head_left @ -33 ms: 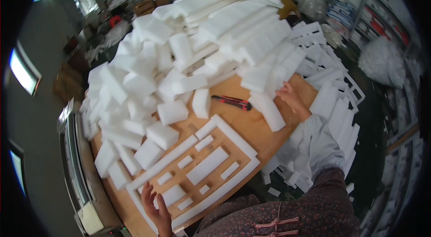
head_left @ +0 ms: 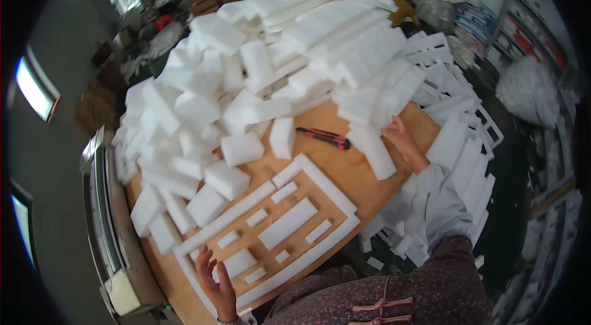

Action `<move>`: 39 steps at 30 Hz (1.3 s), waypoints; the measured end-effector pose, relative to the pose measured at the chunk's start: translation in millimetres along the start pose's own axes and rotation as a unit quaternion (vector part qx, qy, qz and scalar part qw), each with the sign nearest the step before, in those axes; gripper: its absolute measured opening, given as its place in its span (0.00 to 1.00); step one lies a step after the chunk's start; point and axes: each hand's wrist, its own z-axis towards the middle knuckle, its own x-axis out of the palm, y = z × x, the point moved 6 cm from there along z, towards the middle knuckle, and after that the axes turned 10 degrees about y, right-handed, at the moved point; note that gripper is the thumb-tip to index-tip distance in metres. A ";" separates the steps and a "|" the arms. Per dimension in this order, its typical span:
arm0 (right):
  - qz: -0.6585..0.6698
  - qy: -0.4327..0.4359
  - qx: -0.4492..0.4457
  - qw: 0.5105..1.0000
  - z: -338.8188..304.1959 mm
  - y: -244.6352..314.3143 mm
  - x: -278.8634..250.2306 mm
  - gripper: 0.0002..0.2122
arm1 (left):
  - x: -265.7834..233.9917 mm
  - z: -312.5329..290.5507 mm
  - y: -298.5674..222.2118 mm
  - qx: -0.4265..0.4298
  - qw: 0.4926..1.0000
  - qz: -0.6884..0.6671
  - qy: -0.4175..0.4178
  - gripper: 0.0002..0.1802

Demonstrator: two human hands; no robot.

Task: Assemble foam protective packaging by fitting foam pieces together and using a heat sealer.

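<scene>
holding the left hand (head_left: 217, 282) with fingers loose and wide apart, gripping nothing, right by the left end of a flat rectangular frame of white foam strips (head_left: 327, 185) lying on a tan wooden tabletop (head_left: 357, 176). seeing a long white foam slab (head_left: 288, 224) sitting mid-layout, plus a chunky white foam block (head_left: 240, 261) just to the right of the left hand and some little white foam bars (head_left: 318, 231) scattered around the slab, all lying inside the frame.

holding the right hand (head_left: 404, 141) out beside the upper part of an oblong white foam block (head_left: 373, 152) near the tabletop's right edge, and honestly not managing to tell from this angle about touching or pinching. spotting a red and black plastic cutter knife (head_left: 323, 138) just left of that block, lying on bare wood. also looking at a huge messy heap of white foam chunks (head_left: 215, 36) covering the far side, and noticing flat white foam offcuts (head_left: 455, 146) piling up on the right, past a light grey sleeve (head_left: 443, 202).
</scene>
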 end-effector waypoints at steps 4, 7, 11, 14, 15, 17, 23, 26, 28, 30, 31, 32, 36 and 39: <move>-0.114 -0.018 -0.109 0.987 -30.2 -27.2 31.5 0.34 | -4.5 -9.3 17.0 -0.028 0.999 -0.040 -0.015 0.18; -0.301 -0.069 -0.190 0.932 -57.6 -9.5 65.8 0.31 | -12.9 -17.6 33.7 -0.052 0.997 -0.045 -0.027 0.17; -0.376 -0.016 -0.256 0.890 -76.8 44.3 129.0 0.27 | -20.4 -21.8 48.9 -0.066 0.995 -0.064 -0.039 0.18; -0.337 0.069 -0.244 0.907 -80.2 109.9 201.2 0.28 | -29.0 -26.5 54.9 -0.073 0.994 -0.074 -0.046 0.18; -0.336 0.073 -0.250 0.905 -71.2 120.4 221.9 0.28 | -30.9 -27.2 54.1 -0.075 0.993 -0.074 -0.049 0.18; -0.319 0.100 -0.359 0.871 -57.2 152.9 263.0 0.30 | -38.0 -30.7 56.3 -0.079 0.992 -0.074 -0.060 0.18; -0.326 0.061 -0.414 0.848 -24.1 191.5 292.5 0.30 | -56.6 -51.2 74.5 -0.104 0.983 -0.090 -0.119 0.18; -0.344 0.036 -0.348 0.872 -27.2 166.2 271.1 0.29 | -57.2 -58.6 88.8 -0.105 0.979 -0.121 -0.123 0.18; -0.361 0.033 -0.292 0.885 -42.9 137.2 253.1 0.28 | -56.6 -58.4 94.6 -0.115 0.979 -0.122 -0.113 0.18; -0.422 -0.002 -0.252 0.871 -62.4 111.8 218.2 0.27 | -52.1 -53.1 92.8 -0.112 0.979 -0.127 -0.111 0.17; -0.459 -0.019 -0.266 0.847 -62.9 85.4 191.5 0.28 | -47.0 -47.9 88.6 -0.117 0.982 -0.115 -0.097 0.16; -0.465 -0.024 -0.258 0.847 -68.1 67.6 167.7 0.28 | -41.5 -42.3 89.2 -0.118 0.982 -0.120 -0.087 0.16; -0.576 -0.150 -0.107 0.796 -86.8 36.0 112.1 0.36 | -28.4 -25.5 84.3 -0.101 0.986 -0.115 -0.061 0.16; -0.516 -0.096 -0.038 0.850 -80.4 9.8 82.0 0.38 | -19.1 -19.7 74.8 -0.089 0.989 -0.106 -0.043 0.16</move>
